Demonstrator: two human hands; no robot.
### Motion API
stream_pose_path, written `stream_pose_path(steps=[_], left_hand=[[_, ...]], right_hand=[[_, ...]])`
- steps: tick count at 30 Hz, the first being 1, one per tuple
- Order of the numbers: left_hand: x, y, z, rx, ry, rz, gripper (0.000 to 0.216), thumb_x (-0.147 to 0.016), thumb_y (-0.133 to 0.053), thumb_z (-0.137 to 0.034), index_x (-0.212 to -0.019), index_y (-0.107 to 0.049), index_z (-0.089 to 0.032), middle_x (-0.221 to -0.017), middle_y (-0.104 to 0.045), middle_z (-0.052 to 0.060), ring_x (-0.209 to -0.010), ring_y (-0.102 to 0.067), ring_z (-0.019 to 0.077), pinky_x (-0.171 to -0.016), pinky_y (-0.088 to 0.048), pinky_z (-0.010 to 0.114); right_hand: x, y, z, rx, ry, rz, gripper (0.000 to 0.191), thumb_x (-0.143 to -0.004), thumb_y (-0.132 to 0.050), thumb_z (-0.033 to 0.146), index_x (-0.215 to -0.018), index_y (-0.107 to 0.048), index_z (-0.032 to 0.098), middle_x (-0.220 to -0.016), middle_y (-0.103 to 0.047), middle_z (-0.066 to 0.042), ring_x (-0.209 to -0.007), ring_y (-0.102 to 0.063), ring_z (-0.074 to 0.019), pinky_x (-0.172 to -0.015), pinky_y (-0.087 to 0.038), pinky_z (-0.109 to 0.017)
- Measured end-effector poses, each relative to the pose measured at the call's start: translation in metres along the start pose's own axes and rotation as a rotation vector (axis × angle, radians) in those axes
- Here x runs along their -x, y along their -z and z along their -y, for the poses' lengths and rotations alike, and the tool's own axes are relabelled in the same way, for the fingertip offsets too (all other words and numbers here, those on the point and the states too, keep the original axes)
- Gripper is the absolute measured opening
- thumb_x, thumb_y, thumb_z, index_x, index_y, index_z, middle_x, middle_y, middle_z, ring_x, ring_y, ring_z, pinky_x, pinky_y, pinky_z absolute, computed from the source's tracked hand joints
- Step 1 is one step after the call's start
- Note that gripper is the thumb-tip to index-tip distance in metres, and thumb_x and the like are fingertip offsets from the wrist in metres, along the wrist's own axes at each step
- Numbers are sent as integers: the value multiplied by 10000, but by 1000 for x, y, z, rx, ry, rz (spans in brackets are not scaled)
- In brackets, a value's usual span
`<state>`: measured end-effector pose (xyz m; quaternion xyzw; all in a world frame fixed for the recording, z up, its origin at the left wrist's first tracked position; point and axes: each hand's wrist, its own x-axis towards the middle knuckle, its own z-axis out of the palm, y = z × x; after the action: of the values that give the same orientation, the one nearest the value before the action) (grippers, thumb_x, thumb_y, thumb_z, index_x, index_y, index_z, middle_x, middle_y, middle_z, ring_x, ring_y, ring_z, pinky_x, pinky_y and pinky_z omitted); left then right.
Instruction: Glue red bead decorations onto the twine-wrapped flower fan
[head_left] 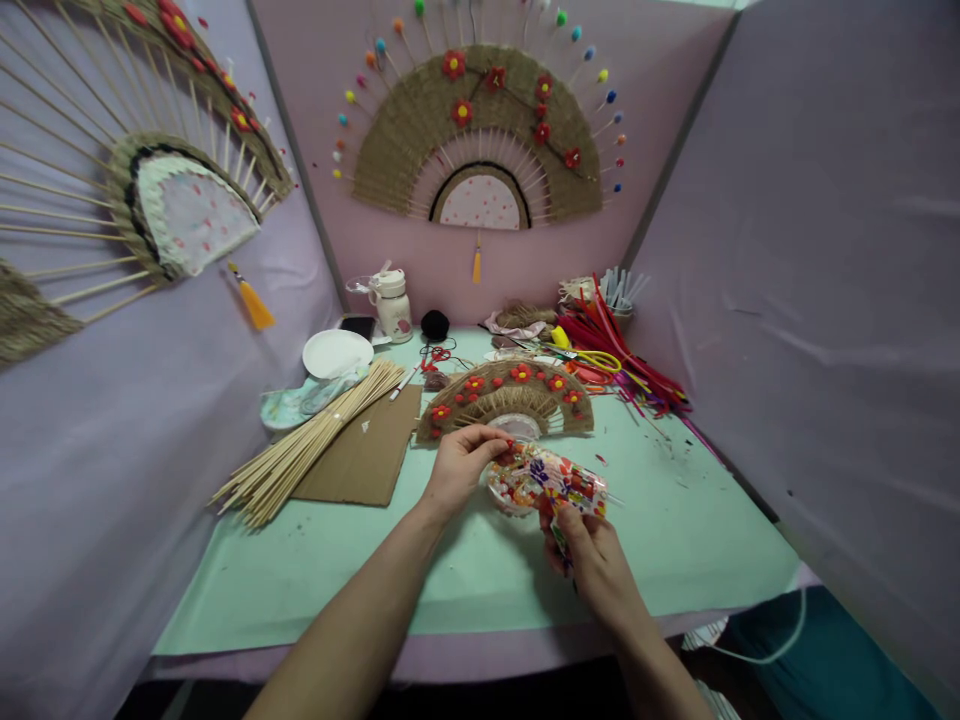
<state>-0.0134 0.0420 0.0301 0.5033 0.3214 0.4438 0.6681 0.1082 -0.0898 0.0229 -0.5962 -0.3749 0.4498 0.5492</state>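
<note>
Together, left hand [461,460] pinching printed packet [547,482], right hand [589,545] gripping its lower edge, print unreadable

The bare left forearm [352,620] comes up from the lower edge on a long slant toward the upper right. Its wrist is nearly straight, and the left hand [459,466] lies back-up, its fingers curled over and pointing right, the fingertips [501,440] bunched with the thumb in a pinch. The bare right forearm [660,670] rises from the bottom edge, shorter in view, slanting up and to the left. The right hand [594,552] sits lower and nearer the body, its back toward the camera, with the fingers folded inward and the thumb pressed against them. The two hands are near each other but do not touch.
</note>
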Motion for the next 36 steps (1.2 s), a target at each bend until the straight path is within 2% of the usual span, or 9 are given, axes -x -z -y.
stream_pose_path(steps=[7, 20, 27, 36], left_hand=[[0, 0, -1, 9, 7, -1, 167, -626, -768, -270, -708, -730, -130, -661, -705, 46, -603, -617, 132, -640, -507, 254], [0, -1, -2, 5, 3, -1, 159, -626, -766, -268, -702, -729, -133, -649, -699, 42, -599, -609, 131, -631, -500, 252], [2, -2, -6, 9, 6, -6, 160, -605, -775, -264, -686, -729, -134, -637, -695, 39, -589, -602, 129, -629, -497, 253], [2, -3, -6, 19, -4, 4, 131, -621, -758, -246, -686, -731, -135, -616, -689, 30, -578, -599, 117, -610, -493, 231]], right_hand=[[0, 2, -3, 53, 23, 11, 602, -763, -458, 761, -718, -528, 165, -578, -477, 3, -435, -409, -101, -403, -308, -251], [0, 1, 0, 46, 10, -6, 604, -745, -474, 769, -703, -526, 168, -575, -479, 5, -428, -404, -99, -406, -309, -253], [0, 0, 1, 16, 2, -16, 613, -716, -502, 780, -741, -525, 168, -638, -494, -1, -431, -410, -96, -399, -321, -258], [0, 1, -1, 24, 4, -1, 610, -727, -479, 784, -703, -504, 175, -592, -471, 7, -429, -402, -97, -403, -320, -256]])
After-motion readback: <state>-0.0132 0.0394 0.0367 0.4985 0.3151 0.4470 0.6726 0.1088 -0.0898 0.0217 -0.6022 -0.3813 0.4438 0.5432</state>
